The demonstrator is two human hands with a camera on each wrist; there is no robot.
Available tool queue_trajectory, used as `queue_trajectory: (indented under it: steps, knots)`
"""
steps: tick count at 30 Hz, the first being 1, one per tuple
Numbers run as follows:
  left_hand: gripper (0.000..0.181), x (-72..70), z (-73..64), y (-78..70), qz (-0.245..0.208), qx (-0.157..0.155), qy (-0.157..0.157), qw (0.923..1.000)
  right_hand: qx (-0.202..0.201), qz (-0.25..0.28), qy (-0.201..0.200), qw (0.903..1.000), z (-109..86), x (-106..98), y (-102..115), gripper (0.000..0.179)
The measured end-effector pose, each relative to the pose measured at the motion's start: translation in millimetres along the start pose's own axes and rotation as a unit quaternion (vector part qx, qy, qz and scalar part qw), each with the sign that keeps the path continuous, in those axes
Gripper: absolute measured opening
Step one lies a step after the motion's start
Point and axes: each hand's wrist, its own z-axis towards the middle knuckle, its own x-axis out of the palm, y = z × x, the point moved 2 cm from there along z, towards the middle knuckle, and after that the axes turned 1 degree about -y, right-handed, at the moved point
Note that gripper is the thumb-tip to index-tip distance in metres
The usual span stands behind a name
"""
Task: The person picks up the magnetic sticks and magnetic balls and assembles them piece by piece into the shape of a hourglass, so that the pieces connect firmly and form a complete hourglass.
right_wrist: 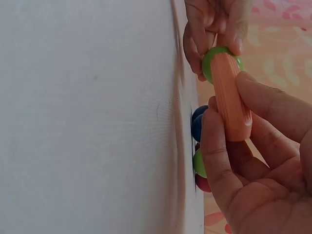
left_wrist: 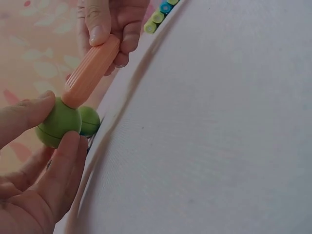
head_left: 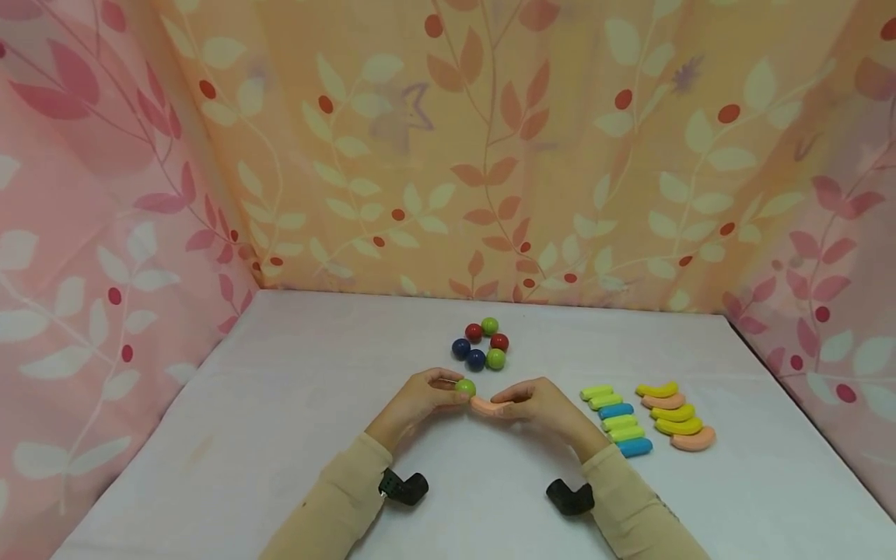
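A green ball (left_wrist: 59, 122) is pinched between the thumb and fingertips of my left hand (head_left: 421, 398). My right hand (head_left: 537, 406) grips a curved, ribbed orange piece (right_wrist: 226, 97) between thumb and fingers. One end of the orange piece meets the green ball, as the left wrist view shows. Both hands are close together over the middle of the table. Just beyond them, a loose ring of red, blue and green balls (head_left: 476, 359) lies on the white cloth.
To the right lies a column of short yellow-green and blue sticks (head_left: 621, 422). Beside it runs a column of curved yellow and orange pieces (head_left: 677, 426). A white cloth (head_left: 280, 435) covers the table, with floral curtains (head_left: 490, 155) behind and at both sides.
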Motion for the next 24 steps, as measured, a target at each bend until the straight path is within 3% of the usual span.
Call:
queue_trajectory:
  steps: [9, 16, 24]
  knots:
    - [0.04, 0.7, 1.5, 2.1, -0.009, -0.005, -0.016, 0.9998, -0.002, 0.018, 0.031, 0.9993, -3.7, 1.4, 1.1, 0.028]
    - [0.039, 1.2, -0.6, 2.3, -0.003, -0.017, -0.03, 0.9994, 0.007, 0.022, 0.029, 0.9993, -6.8, 4.2, 2.6, 0.027]
    - [0.045, 3.5, -3.6, 2.5, -0.043, -0.027, -0.012, 0.9987, 0.001, 0.015, 0.029, 0.9995, -6.2, 6.5, 3.7, 0.031]
